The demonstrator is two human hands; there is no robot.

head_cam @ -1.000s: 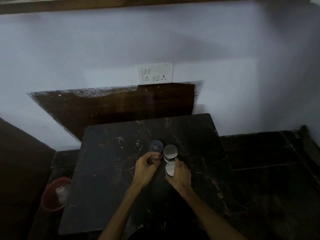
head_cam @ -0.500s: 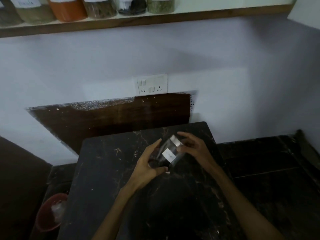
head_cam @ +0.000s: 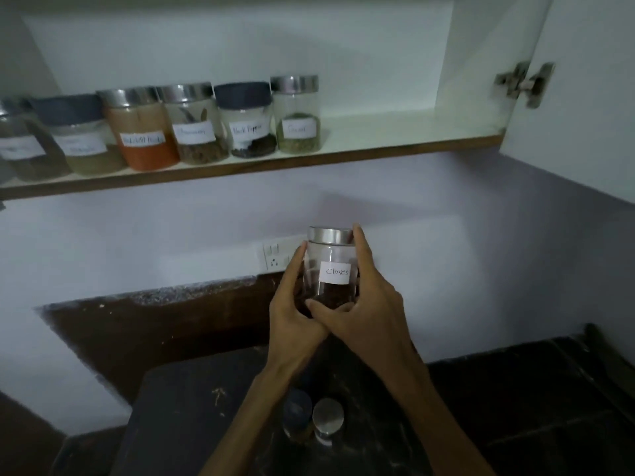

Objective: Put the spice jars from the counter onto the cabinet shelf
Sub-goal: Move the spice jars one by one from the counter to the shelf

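Right now you are holding a glass jar (head_cam: 330, 266) up in front of the wall, upright, below the cabinet shelf (head_cam: 395, 140) and well above the counter (head_cam: 192, 417). Its white label reads "Cloves", it has a silver lid, and a dark layer of spice sits at the bottom. Your left hand (head_cam: 292, 314) wraps the jar's left side, fingers curled round behind the glass and the thumb lying along the side. Your right hand (head_cam: 369, 304) grips the right side, its thumb crossing under the front of the base and a fingertip reaching up to the lid's edge. Both hands touch each other beneath the jar.

On the shelf a row of labelled jars stands side by side, running off the left edge of the view. The rightmost jar (head_cam: 298, 115) has a silver lid and green contents; next to it is a dark-lidded jar (head_cam: 249, 120) labelled black pepper, then a silver-lidded jar (head_cam: 196, 123) with brown contents, then a jar of orange-red powder (head_cam: 141, 128). To the right of the row the shelf board is bare white.

Down on the counter, between your forearms, two more jars stand touching: one with a dark lid (head_cam: 297, 407) and one with a silver lid (head_cam: 328, 417). A white switch plate (head_cam: 275, 255) shows on the wall just left of your hands, and a metal hinge (head_cam: 525, 82) sits on the open cabinet door at upper right.
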